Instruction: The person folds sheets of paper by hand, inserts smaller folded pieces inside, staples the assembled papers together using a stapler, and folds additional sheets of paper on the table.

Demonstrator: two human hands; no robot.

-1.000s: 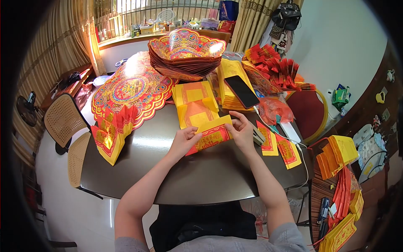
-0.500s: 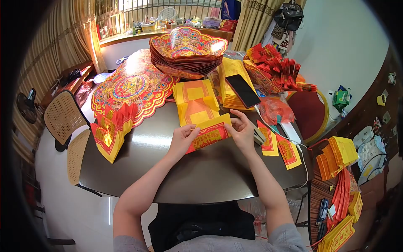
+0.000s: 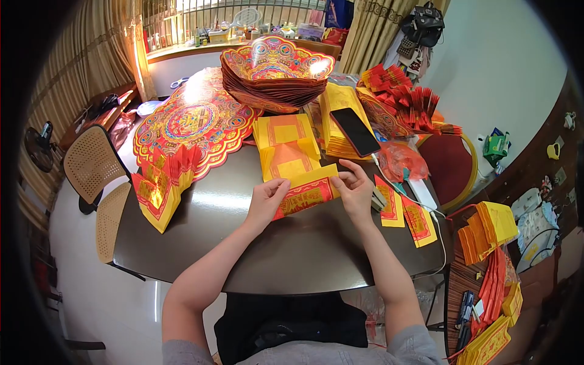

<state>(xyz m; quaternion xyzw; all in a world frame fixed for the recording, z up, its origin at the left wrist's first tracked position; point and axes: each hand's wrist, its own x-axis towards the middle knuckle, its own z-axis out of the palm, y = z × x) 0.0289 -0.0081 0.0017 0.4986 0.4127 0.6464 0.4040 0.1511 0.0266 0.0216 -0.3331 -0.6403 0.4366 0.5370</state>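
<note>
The paper point(image 3: 306, 193), a red sheet with a yellow border and gold print, lies on the dark tabletop point(image 3: 292, 255) in front of the person, just near of a spread of yellow sheets point(image 3: 285, 145). It is held at both ends and looks partly folded, its yellow edge turned up along the far side.

To fold it well, I judge, each hand should pin its end flat so the sheet cannot skid on the glossy top. The edges should be lined up before the crease is pressed, and the crease run from the middle outward with a fingertip. The paper looks thin, so a light grip will save it from tearing or wrinkling.

At far left a fan of folded red-and-yellow pieces point(image 3: 159, 188) stands on the tabletop, well apart from the work. Beyond it lies a big round printed sheet point(image 3: 193, 125).

The left hand point(image 3: 265, 201) rests on the paper's left end. Its fingers point(image 3: 278, 188) are curled together, pinching the edge against the thumb.

The right hand point(image 3: 354, 190) holds the right end. Its fingers point(image 3: 348, 165) are slightly spread and bent, with the tips on the upper right corner. How firmly they pinch I cannot tell.

Farther off sit a stack of paper bowls point(image 3: 275, 73) and a phone point(image 3: 355, 131) on a yellow pile. Right of the right hand lie two finished pieces point(image 3: 404, 212), near it but not touching.
</note>
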